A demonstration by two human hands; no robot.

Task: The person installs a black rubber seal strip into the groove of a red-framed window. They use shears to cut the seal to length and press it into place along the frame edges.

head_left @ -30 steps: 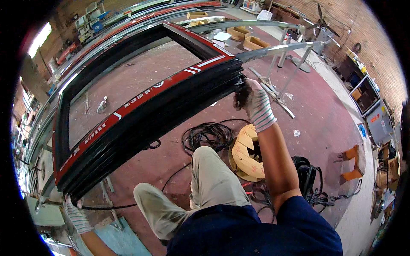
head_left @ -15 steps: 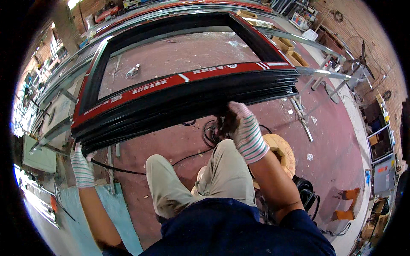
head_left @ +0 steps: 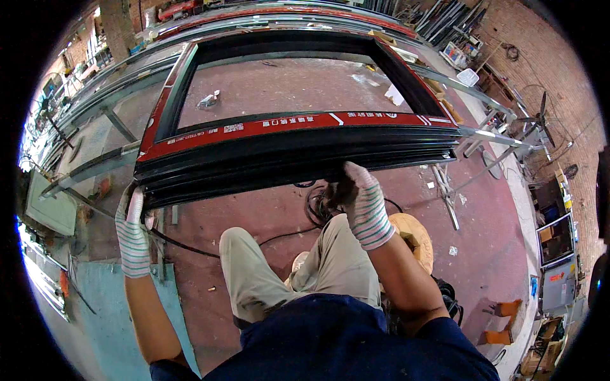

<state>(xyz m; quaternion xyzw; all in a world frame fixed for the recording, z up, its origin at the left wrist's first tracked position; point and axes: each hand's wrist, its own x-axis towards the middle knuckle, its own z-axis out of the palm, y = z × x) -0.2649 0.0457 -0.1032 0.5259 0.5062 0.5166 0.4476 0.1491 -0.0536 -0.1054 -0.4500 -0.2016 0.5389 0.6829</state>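
A rectangular black window frame [head_left: 298, 151], its upper face covered with red printed film, lies flat across metal rails in front of me. Its near side shows several black layers, but I cannot tell whether these are separate frames. My left hand [head_left: 133, 225], in a white glove with green stripes, grips the near left corner, thumb along the side. My right hand [head_left: 367, 206], gloved alike with a dark palm, is curled at the lower near edge, right of the middle. Its fingertips are partly hidden beneath the frame.
Metal rails [head_left: 114, 166] run under the frame on both sides. On the reddish floor lie black cable [head_left: 314, 203], a round yellowish spool [head_left: 416, 241] by my right knee, and an orange bracket [head_left: 505, 320]. A standing fan [head_left: 540, 119] is at far right. A teal sheet [head_left: 114, 317] lies at left.
The frame has shifted to the right, and its near left corner sits slightly higher in view. My left hand has travelled with that corner; my right hand stays at the near edge.
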